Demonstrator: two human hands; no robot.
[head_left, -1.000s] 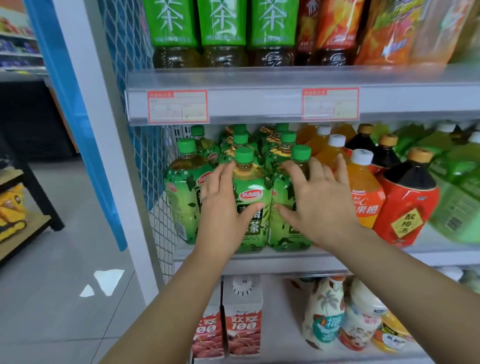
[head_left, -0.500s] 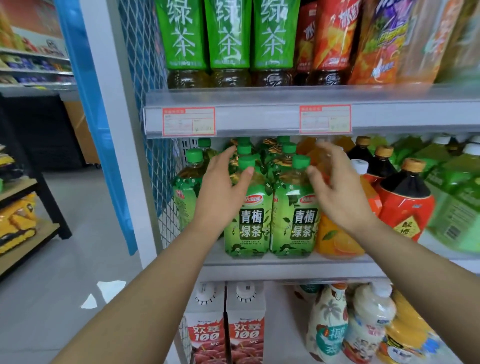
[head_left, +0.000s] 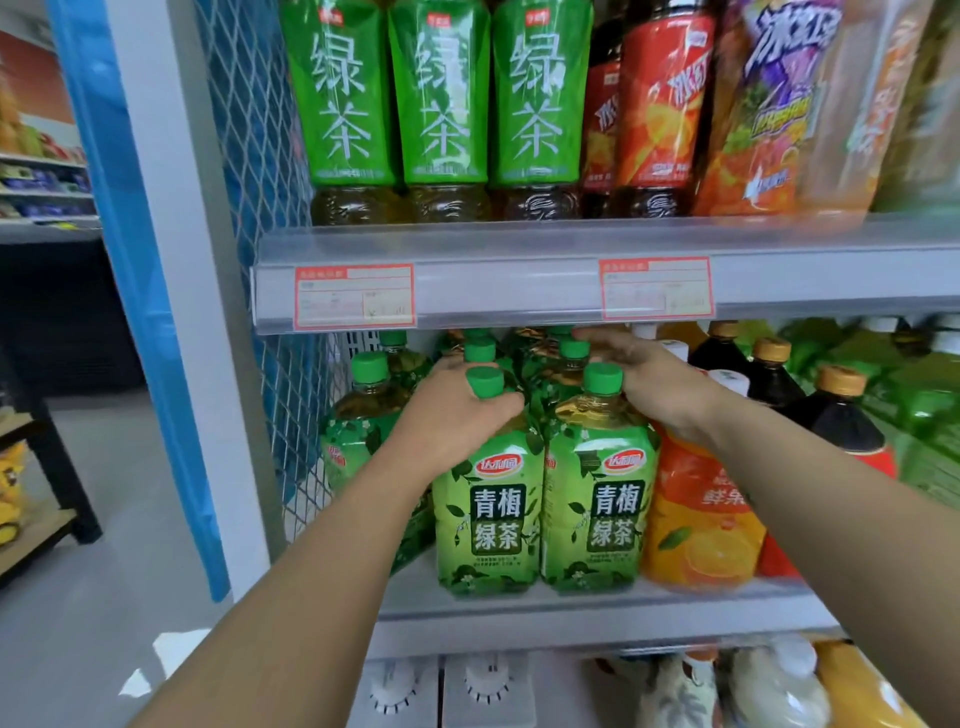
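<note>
Two front green tea bottles stand side by side on the middle shelf (head_left: 597, 608). My left hand (head_left: 457, 410) grips the neck of the left front bottle (head_left: 488, 519), and its green cap pokes up between my fingers. My right hand (head_left: 654, 379) reaches in behind the cap of the right front bottle (head_left: 597, 509). Its fingers stretch left over the top of a second-row green tea bottle (head_left: 574, 349) and touch it. More green-capped bottles stand behind, partly hidden by my hands.
An orange juice bottle (head_left: 701, 525) and dark-drink bottles (head_left: 841, 415) stand right of the green tea. The upper shelf rail (head_left: 519, 291), with price tags, hangs just above my hands. A wire mesh side panel (head_left: 291, 395) closes the left. Cartons and bottles fill the shelf below.
My left hand slid up from the bottle's shoulder and closed round its neck. My right hand moved left and back, over the second-row bottles. The camera came closer.
</note>
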